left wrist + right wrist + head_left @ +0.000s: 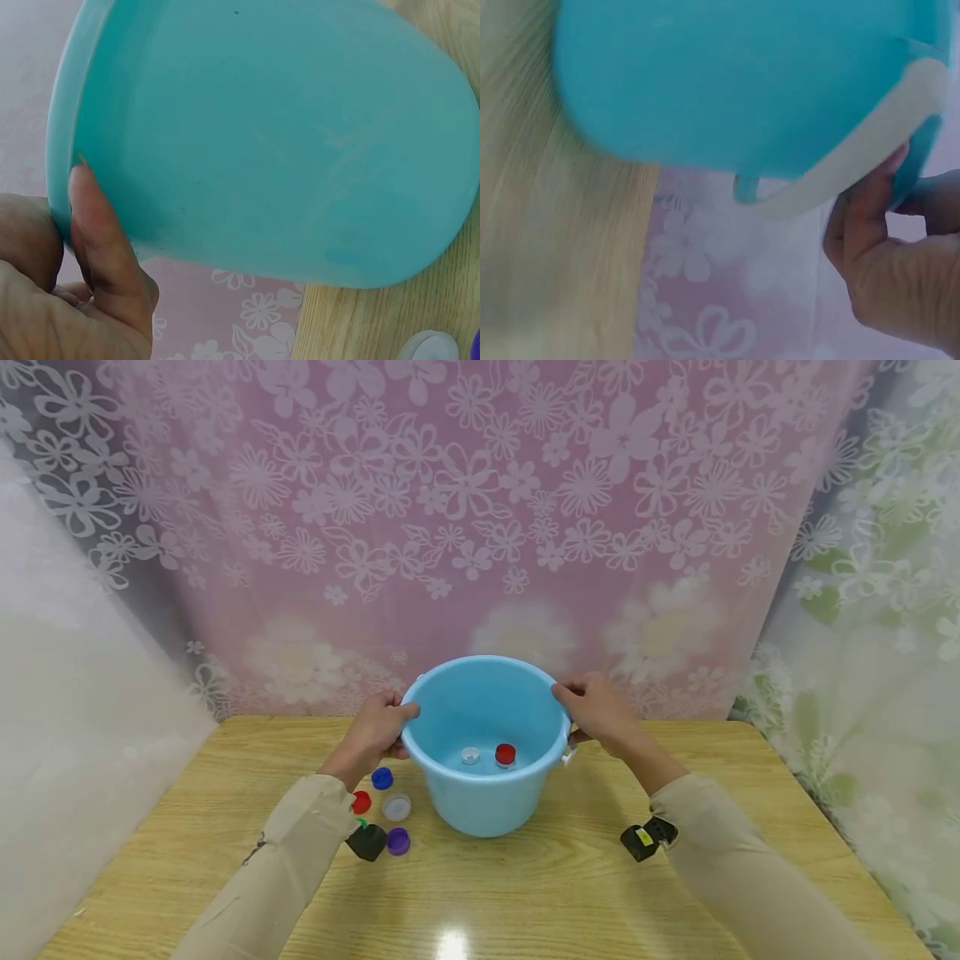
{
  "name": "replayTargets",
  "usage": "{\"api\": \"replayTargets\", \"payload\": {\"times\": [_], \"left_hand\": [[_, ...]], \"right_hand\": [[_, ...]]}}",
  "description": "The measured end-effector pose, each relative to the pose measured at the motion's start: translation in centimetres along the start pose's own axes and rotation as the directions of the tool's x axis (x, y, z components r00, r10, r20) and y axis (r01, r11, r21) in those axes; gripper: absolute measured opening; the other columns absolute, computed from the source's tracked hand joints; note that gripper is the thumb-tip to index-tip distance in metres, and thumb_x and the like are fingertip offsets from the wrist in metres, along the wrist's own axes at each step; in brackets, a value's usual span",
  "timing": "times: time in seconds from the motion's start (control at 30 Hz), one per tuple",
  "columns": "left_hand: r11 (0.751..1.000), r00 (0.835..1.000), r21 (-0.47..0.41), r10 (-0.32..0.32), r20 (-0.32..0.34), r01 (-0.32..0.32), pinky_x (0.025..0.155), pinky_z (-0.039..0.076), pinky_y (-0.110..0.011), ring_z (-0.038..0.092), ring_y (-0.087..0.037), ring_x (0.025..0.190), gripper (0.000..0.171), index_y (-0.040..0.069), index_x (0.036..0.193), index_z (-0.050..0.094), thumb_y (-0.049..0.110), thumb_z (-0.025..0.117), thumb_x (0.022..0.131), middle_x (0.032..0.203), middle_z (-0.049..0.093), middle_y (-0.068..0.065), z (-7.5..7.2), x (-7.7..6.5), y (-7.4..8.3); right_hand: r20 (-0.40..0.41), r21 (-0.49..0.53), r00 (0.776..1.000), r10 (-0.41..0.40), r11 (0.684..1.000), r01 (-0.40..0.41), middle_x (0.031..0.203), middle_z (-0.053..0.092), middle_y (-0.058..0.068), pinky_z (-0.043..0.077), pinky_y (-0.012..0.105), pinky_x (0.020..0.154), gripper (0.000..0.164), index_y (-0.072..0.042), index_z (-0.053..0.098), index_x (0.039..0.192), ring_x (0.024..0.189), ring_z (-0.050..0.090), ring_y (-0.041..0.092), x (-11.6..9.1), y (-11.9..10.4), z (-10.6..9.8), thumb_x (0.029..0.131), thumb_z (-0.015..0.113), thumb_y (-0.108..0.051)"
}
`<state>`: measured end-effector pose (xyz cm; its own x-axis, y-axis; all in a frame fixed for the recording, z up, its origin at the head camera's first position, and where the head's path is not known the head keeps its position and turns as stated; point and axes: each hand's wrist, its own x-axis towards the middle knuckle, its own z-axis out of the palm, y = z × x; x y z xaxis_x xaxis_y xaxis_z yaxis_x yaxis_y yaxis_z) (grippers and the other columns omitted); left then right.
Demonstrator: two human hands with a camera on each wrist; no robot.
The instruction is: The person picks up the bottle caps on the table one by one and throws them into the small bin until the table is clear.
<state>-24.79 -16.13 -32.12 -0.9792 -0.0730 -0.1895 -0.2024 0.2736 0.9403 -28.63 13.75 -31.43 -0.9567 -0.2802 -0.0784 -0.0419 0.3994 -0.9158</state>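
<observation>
A light blue bucket [487,802] stands at the middle of the wooden table, its mouth facing up. My left hand [378,727] grips the rim on the left, thumb over the edge and fingers beneath the lip. On the opposite side my right hand [600,710] holds the rim the same way. In the right wrist view its fingers lie by the white handle [855,157]. Inside the bucket are a clear-white cap [470,756] and a red cap [506,753], with a pale piece under the red one.
Left of the bucket lie a blue cap [382,777], a red cap [362,802], a white cap [397,807] and a purple cap [398,841]. Black wrist devices [640,842] show by both sleeves. A pink floral curtain [480,527] hangs behind the table [570,902].
</observation>
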Motion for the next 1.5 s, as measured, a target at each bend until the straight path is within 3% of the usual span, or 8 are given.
{"api": "replayTargets", "payload": {"times": [0.27, 0.47, 0.63, 0.8, 1.03, 1.13, 1.37, 1.5], "left_hand": [[1.0, 1.0, 0.0, -0.005, 0.0, 0.005, 0.047, 0.053, -0.026, 0.057, -0.015, 0.046, 0.017, 0.002, 0.097, 0.045, 0.017, 0.052, 0.097, 0.075, 0.058, -0.017, 0.0, 0.1, -0.1], [1.0, 1.0, -0.014, -0.002, 0.028, 0.002, 0.049, 0.053, -0.026, 0.056, -0.015, 0.046, 0.02, 0.002, 0.099, 0.045, 0.021, 0.053, 0.097, 0.074, 0.057, -0.014, -0.2, 0.4, -0.5], [0.998, 0.999, 0.05, -0.027, 0.041, 0.025, 0.056, 0.056, -0.03, 0.059, -0.018, 0.056, 0.05, 0.004, 0.108, 0.046, 0.051, 0.055, 0.093, 0.082, 0.058, -0.011, -1.0, 0.7, -1.5], [0.998, 0.998, 0.048, -0.044, 0.042, 0.042, 0.06, 0.056, -0.034, 0.061, -0.025, 0.072, 0.069, 0.005, 0.112, 0.046, 0.07, 0.043, 0.088, 0.095, 0.052, -0.013, -2.1, 0.9, -2.8], [0.983, 1.0, 0.18, 0.028, -0.006, -0.026, 0.057, 0.055, -0.031, 0.055, -0.022, 0.069, 0.033, 0.003, 0.102, 0.041, 0.033, 0.053, 0.096, 0.093, 0.047, -0.014, -3.9, 0.8, -5.2], [0.95, 0.998, 0.306, 0.065, -0.005, -0.061, 0.059, 0.056, -0.035, 0.055, -0.023, 0.068, 0.027, 0.001, 0.1, 0.041, 0.024, 0.056, 0.095, 0.091, 0.049, -0.015, -4.4, 0.9, -6.5], [0.756, 0.988, 0.644, 0.153, 0.0, -0.117, 0.071, 0.051, -0.042, 0.057, -0.029, 0.085, 0.036, -0.005, 0.111, 0.055, 0.023, 0.062, 0.091, 0.103, 0.057, -0.019, -4.1, 1.3, -8.5], [0.684, 0.986, 0.716, 0.161, 0.04, -0.141, 0.074, 0.051, -0.044, 0.056, -0.029, 0.085, 0.041, -0.005, 0.12, 0.055, 0.021, 0.063, 0.089, 0.109, 0.053, -0.021, -3.5, 1.7, -8.8]], "right_hand": [[0.126, 0.289, 0.985, 0.118, 0.945, -0.15, 0.122, 0.053, 0.02, 0.058, 0.03, 0.064, 0.051, 0.0, 0.042, 0.14, 0.091, 0.065, 0.025, 0.3, 0.5, -0.9, 0.099, 0.053, -0.029], [0.123, 0.329, 0.984, 0.131, 0.93, -0.165, 0.117, 0.055, 0.019, 0.058, 0.029, 0.06, 0.05, 0.002, 0.045, 0.137, 0.09, 0.065, 0.024, 0.4, 0.6, -0.9, 0.098, 0.056, -0.027], [0.107, 0.338, 0.984, 0.144, 0.925, -0.172, 0.109, 0.057, 0.016, 0.057, 0.027, 0.058, 0.048, 0.003, 0.048, 0.133, 0.085, 0.065, 0.022, 0.5, 0.6, -0.8, 0.096, 0.059, -0.026], [0.104, 0.341, 0.983, 0.151, 0.923, -0.178, 0.106, 0.058, 0.015, 0.058, 0.029, 0.061, 0.046, 0.003, 0.049, 0.13, 0.086, 0.066, 0.023, 0.6, 0.6, -0.7, 0.096, 0.06, -0.026], [0.113, 0.337, 0.983, 0.141, 0.926, -0.172, 0.104, 0.059, 0.014, 0.058, 0.029, 0.061, 0.049, 0.004, 0.046, 0.132, 0.083, 0.066, 0.021, 0.6, 0.6, -0.8, 0.096, 0.059, -0.026], [0.114, 0.339, 0.983, 0.143, 0.925, -0.174, 0.106, 0.059, 0.015, 0.058, 0.03, 0.063, 0.048, 0.003, 0.047, 0.133, 0.084, 0.066, 0.021, 0.6, 0.6, -0.8, 0.096, 0.059, -0.026], [0.111, 0.349, 0.983, 0.144, 0.921, -0.174, 0.106, 0.058, 0.015, 0.057, 0.028, 0.061, 0.049, 0.003, 0.047, 0.133, 0.085, 0.066, 0.022, 0.5, 0.5, -0.6, 0.096, 0.06, -0.026], [0.11, 0.351, 0.984, 0.141, 0.92, -0.171, 0.106, 0.058, 0.016, 0.058, 0.028, 0.061, 0.048, 0.002, 0.047, 0.132, 0.085, 0.066, 0.023, 0.4, 0.5, -0.7, 0.096, 0.06, -0.026]]}}
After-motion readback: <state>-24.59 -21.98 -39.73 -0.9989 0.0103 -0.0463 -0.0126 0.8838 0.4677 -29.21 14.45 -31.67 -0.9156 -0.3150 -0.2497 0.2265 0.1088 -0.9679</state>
